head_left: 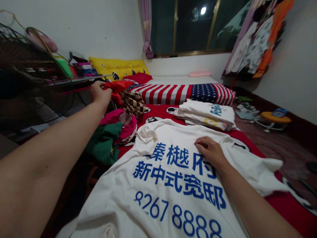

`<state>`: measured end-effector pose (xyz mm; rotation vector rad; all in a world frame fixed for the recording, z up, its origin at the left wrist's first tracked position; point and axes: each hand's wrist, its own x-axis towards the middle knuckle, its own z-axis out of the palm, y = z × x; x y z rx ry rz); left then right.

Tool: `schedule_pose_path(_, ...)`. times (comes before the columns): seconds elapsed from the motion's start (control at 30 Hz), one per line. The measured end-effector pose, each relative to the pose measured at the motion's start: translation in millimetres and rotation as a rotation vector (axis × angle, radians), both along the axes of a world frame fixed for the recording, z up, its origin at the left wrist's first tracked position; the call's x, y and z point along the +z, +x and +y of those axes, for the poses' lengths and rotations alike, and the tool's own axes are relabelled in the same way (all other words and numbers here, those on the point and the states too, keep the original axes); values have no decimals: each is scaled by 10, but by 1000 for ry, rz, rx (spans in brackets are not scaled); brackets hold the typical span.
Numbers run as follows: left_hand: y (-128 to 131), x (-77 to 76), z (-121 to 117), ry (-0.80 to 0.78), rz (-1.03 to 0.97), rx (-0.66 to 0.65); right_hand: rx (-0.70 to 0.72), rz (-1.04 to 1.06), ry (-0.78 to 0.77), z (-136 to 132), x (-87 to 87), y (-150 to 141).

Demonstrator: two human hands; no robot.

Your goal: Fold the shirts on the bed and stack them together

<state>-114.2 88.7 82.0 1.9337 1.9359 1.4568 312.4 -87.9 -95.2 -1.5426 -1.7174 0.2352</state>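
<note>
Head view: While the right hand (209, 153) rests near its collar end, the white fabric T-shirt with blue printing (168, 188) lies spread between the forearms, its long axis running away from the body.
Nearer hand: the right, touching; the left hand (100, 92) is apart, beyond the shirt's left side.
Left fingers: pinching a bright red crumpled cloth (120, 86).
Right fingers: loosely curled; I cannot tell whether they grip fabric.
</note>
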Motion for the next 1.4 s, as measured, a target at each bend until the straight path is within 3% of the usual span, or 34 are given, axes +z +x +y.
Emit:
schedule_pose_path(0.07, -163, -14, 7, 242, 90, 175, -7, -1, 2, 3, -1, -2)
schedule_pose_path(0.13, -276, -193, -9, 278, 235, 216, -12, -6, 4, 8, -1, -5)
schedule_pose_path(0.2, -329, -456, -23, 22, 353, 105, -17, -10, 4, 14, 0, -7)
schedule_pose_path(0.27, -329, -688, -31, -363, 443, -63, -22, -13, 3, 19, 0, -8)
schedule_pose_path(0.33, -281, -793, -46, -630, 491, -135, -26, -13, 0, 21, -4, -7)
schedule_pose_path(0.37, -240, -788, -63, -685, 502, -119, -27, -14, -1, 21, -7, -6)
schedule_pose_path(0.43, -118, -691, -135, -628, 570, -36, -29, -12, -1, 21, -15, -3)
schedule_pose_path(0.5, 67, -563, -275, -458, 690, -4, -27, -5, 5, 21, -25, 1)
schedule_pose_path(0.6, 463, -520, -638, -277, 798, -112, -16, 1, 15, 21, -38, 8)
schedule_pose_path(0.67, 759, -646, -954, -256, 813, -295, -11, 0, 16, 19, -42, 12)
schedule_pose_path(0.77, 1106, -977, -1382, -317, 796, -490, -11, 5, 11, 14, -41, 18)
schedule_pose_path(0.83, 1207, -1181, -1531, -317, 803, -537, -10, 21, 3, 12, -39, 23)
schedule_pose_path(0.9, 1190, -1285, -1538, -298, 769, -531, -3, 41, -2, 10, -37, 27)
schedule_pose_path(0.97, 1066, -1254, -1441, -241, 662, -497, 3, 56, -1, 10, -34, 30)
schedule_pose_path(1.03, 857, -1109, -1298, -143, 517, -408, 4, 62, 5, 9, -31, 30)
schedule_pose_path(1.13, 436, -826, -1092, -33, 384, -128, 1, 58, 11, 8, -25, 26)
schedule_pose_path(1.27, -83, -624, -946, -215, 525, 43, -14, 53, 10, 8, -15, 14)
schedule_pose_path(1.33, -192, -595, -936, -287, 609, 87, -19, 49, 9, 11, -14, 11)
schedule_pose_path(1.4, -156, -567, -947, -209, 635, 95, -18, 44, 4, 18, -21, 15)
